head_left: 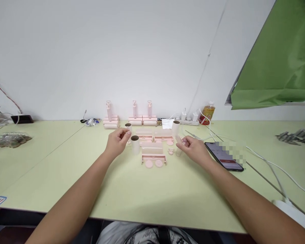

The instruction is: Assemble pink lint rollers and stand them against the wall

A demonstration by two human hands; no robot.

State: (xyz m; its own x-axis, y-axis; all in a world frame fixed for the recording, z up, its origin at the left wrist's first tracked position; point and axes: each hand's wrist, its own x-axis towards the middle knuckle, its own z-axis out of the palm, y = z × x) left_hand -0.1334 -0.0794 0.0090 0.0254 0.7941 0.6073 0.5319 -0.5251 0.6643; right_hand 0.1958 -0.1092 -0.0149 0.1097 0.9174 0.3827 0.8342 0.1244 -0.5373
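Observation:
My left hand [118, 142] is closed in a pinch above the table, behind and left of an upright roll [135, 146]; what it pinches is too small to name. My right hand [193, 147] grips a small clear piece [178, 139] between thumb and fingers, in front of another upright roll [176, 127]. Between the hands lie pink trays [154, 158], a translucent curved cover [151, 148] and two pink discs [149, 164]. A small pink part [170, 151] sits left of my right hand.
Pink rollers [135, 120] with upright handles stand by the wall. Behind on the right are a power strip [190, 122] and a bottle [207, 113]. A phone [224, 156] and white cables lie right; bagged items [8, 140] lie far left.

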